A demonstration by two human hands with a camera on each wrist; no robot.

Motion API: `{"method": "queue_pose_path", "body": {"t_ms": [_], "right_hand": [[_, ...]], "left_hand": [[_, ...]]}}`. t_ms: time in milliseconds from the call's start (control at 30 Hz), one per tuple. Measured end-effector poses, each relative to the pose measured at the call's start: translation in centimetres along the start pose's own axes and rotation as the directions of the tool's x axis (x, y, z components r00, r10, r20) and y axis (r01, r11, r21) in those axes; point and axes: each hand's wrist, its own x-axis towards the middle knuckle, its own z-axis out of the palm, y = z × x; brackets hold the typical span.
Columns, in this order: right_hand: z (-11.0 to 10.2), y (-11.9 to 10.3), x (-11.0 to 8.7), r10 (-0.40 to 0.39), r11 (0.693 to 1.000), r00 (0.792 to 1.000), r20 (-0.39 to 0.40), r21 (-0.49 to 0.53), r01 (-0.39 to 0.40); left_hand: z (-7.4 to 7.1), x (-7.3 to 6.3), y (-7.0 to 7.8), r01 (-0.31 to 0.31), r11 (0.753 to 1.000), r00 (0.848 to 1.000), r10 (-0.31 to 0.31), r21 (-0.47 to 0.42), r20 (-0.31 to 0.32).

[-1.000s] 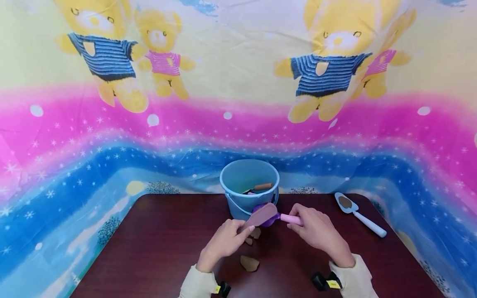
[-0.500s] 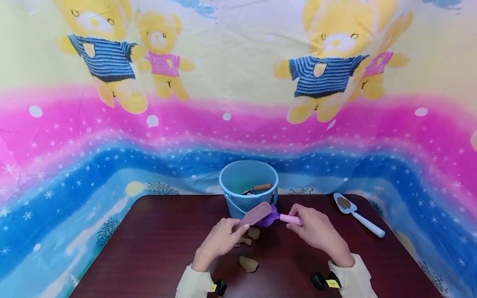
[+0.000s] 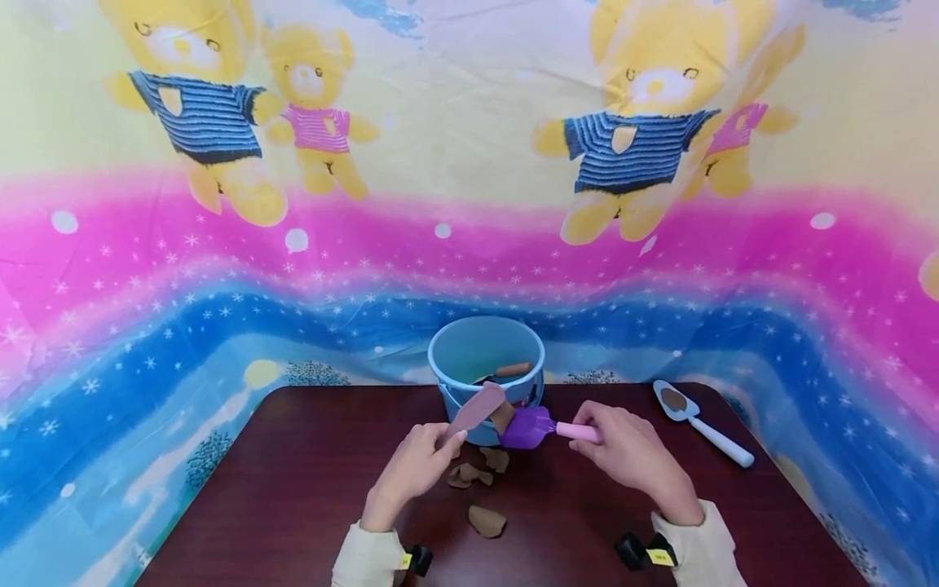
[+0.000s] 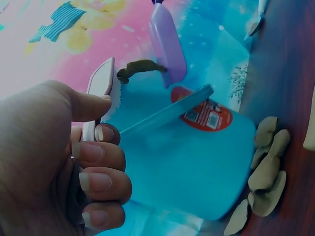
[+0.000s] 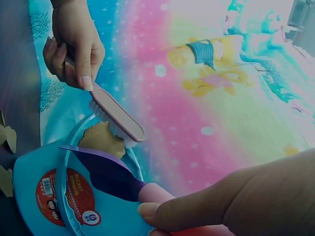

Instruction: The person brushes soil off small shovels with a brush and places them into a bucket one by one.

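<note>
My left hand (image 3: 411, 465) grips the handle of a pink brush (image 3: 477, 409); its white bristles (image 4: 116, 98) show in the left wrist view. My right hand (image 3: 632, 452) holds a small toy shovel by its pink handle, with its purple blade (image 3: 530, 429) tilted in front of the bucket. A brown clay-like piece (image 3: 503, 417) hangs at the blade's left edge, against the bristles. Beneath them, several brown pieces (image 3: 469, 474) lie on the table by the bucket's foot, and a single larger piece (image 3: 487, 522) lies closer to me.
A light blue bucket (image 3: 451, 399) stands at the table's back edge, holding a tool with a brown handle (image 3: 513, 369). At the right lies a white trowel (image 3: 722, 443) with a brown patch on its blade. A patterned cloth (image 3: 469, 269) hangs behind the dark table (image 3: 293, 489).
The brush has moved left and down across the shovel blade. A brown piece now shows at the blade's left edge, and more pieces are visible on the table below. The right hand has barely moved.
</note>
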Motion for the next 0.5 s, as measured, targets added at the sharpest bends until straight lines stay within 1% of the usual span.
{"method": "queue_pose_path", "body": {"t_ms": [167,500], "right_hand": [[-0.4,0.0,-0.1,-0.001,1.000,1.000,-0.006,0.019,0.001],[-0.7,0.1,-0.4,0.003,0.999,1.000,-0.001,0.040,-0.003]], "left_hand": [[-0.7,-0.3,-0.3,-0.012,1.000,0.999,0.013,0.007,-0.040],[-1.6,-0.6,-0.4,0.009,0.997,0.998,-0.005,0.072,-0.059]]}}
